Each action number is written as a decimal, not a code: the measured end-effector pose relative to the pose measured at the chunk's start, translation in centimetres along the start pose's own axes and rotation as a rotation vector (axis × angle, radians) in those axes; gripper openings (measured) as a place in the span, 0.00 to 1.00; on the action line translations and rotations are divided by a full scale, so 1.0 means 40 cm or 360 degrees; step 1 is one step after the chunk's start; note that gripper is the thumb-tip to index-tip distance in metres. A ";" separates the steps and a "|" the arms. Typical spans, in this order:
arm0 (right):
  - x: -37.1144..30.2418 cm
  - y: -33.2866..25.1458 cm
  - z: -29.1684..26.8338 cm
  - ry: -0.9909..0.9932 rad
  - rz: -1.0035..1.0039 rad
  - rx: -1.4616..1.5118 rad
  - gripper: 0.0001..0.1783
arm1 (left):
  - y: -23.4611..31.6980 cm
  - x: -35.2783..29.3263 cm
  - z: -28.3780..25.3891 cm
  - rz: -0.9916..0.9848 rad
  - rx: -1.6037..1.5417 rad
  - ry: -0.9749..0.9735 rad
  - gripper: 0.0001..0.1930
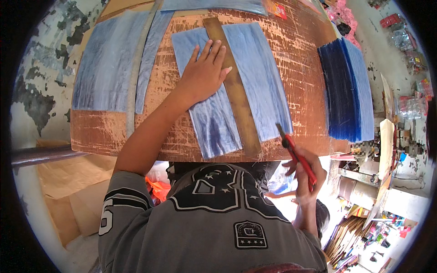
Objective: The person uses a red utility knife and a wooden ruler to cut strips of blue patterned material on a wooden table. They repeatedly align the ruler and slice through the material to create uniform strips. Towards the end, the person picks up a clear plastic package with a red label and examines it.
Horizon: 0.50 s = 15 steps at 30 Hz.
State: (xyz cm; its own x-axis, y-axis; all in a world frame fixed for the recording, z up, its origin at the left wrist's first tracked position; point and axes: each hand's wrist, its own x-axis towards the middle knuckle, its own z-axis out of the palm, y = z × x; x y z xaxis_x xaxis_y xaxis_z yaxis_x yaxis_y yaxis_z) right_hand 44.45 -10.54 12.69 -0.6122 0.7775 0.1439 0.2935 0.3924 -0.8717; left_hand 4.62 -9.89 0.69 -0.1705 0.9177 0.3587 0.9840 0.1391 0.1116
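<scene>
My left hand (203,75) lies flat, fingers stretched, on a blue streaked sheet (214,125), with its thumb against a brown straightedge (239,98). The straightedge runs lengthwise over the sheet, which shows on both sides of it. Off the table's front edge, my right hand (306,173) is closed round a red utility knife (302,161). The knife's dark tip points up toward the lower right corner of the sheet. I cannot tell whether it touches the sheet.
The worn brown table (305,82) is scored all over. At left lie blue sheets (107,63) under a long grey strip (136,73). A thick stack of blue sheets (348,91) stands at the right edge. Another blue sheet (214,4) lies at the back.
</scene>
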 end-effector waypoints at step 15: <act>0.676 -0.002 0.285 -0.0302 -0.0173 0.0318 0.18 | 0.005 0.000 0.001 -0.0007 -0.0034 0.0029 0.35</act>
State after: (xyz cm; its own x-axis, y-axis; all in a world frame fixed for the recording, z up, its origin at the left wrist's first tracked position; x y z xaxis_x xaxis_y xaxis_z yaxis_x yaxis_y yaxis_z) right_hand 19.51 4.88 11.31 -0.7638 0.6233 0.1676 0.0799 0.3489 -0.9337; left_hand 4.83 -9.83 0.68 -0.1756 0.9101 0.3752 0.9819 0.1347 0.1328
